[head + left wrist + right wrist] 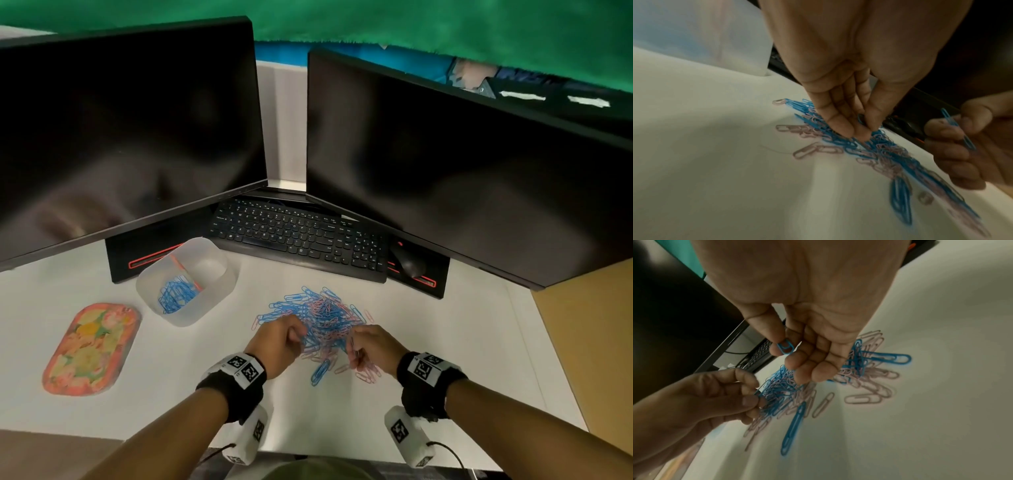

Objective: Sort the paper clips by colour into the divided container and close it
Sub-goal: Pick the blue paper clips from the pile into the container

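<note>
A heap of blue and pink paper clips [322, 318] lies on the white desk in front of me. My left hand [298, 337] is at the heap's near left side, and its thumb and fingers pinch a blue clip [860, 119]. At the near right side my right hand [352, 346] pinches another blue clip [785, 348] between thumb and forefinger. The translucent divided container [219, 291] stands open to the left, with blue clips [176, 296] in its near compartment; no clips show in the far one. Its floral lid [90, 347] lies flat further left.
A black keyboard [294, 236] and mouse [407, 262] sit behind the heap, under two dark monitors [130, 137] [462, 171]. A brown surface [589, 342] borders the desk on the right. Loose clips [322, 371] lie between my wrists.
</note>
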